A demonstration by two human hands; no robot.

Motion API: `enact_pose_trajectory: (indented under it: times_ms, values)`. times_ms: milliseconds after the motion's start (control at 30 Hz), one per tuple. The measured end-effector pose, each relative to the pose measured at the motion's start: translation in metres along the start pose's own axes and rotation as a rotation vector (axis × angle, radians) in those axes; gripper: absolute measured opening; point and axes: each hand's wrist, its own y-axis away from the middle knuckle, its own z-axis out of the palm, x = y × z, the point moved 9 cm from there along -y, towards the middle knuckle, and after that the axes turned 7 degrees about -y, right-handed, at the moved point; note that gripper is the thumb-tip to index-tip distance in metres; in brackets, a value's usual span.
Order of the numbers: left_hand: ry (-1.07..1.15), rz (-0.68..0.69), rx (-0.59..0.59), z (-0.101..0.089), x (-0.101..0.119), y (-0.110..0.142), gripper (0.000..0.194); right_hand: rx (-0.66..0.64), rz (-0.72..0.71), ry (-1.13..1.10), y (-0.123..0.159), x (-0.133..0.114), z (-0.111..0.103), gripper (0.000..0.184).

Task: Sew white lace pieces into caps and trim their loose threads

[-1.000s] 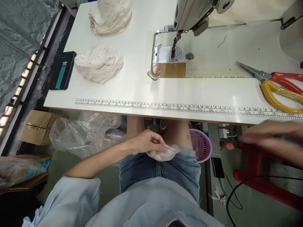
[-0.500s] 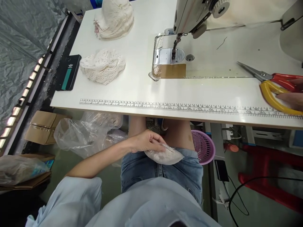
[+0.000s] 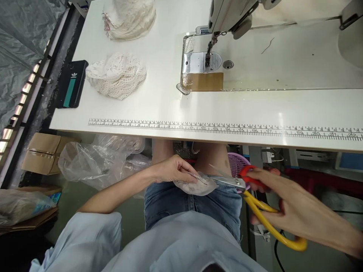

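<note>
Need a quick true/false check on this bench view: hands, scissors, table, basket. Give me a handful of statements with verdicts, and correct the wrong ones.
1. The left hand grips a pale cloth piece above the lap. True.
2. The right hand is empty. False: it holds scissors with one red and one yellow handle.
3. The scissors' blades are fully closed. False: they stand apart, pointing toward the left hand's side.
4. A lacy cream fabric lies between the black phone and the sewing machine. True.
5. The purple basket stands on top of the white table. False: it is below the tabletop.
6. A ruler scale runs along the table's near edge. True.
</note>
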Motion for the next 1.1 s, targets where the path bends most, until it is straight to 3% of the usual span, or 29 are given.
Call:
enact_pose_trajectory:
  times_ms: [100, 267, 533, 967, 1100]
  values:
    - [0.029, 0.038, -0.004, 0.002, 0.002, 0.001, 0.025, -0.171, -0.040, 0.022, -0.011, -0.016, 0.031, 0.072]
    - [0.074, 0.053, 0.006, -0.001, -0.003, 0.006, 0.023, -0.275, -0.030, 0.016, -0.014, -0.015, 0.037, 0.076]
    - [0.070, 0.014, 0.003, -0.003, -0.005, 0.010, 0.024, -0.321, 0.059, -0.023, -0.009, 0.000, 0.046, 0.075]
    - [0.077, -0.022, 0.059, -0.009, -0.013, 0.011, 0.027, -0.308, -0.103, -0.162, -0.021, -0.030, 0.042, 0.042]
    - [0.090, -0.019, 0.059, -0.009, -0.011, 0.011, 0.026, -0.395, -0.066, -0.226, -0.019, -0.029, 0.046, 0.037]
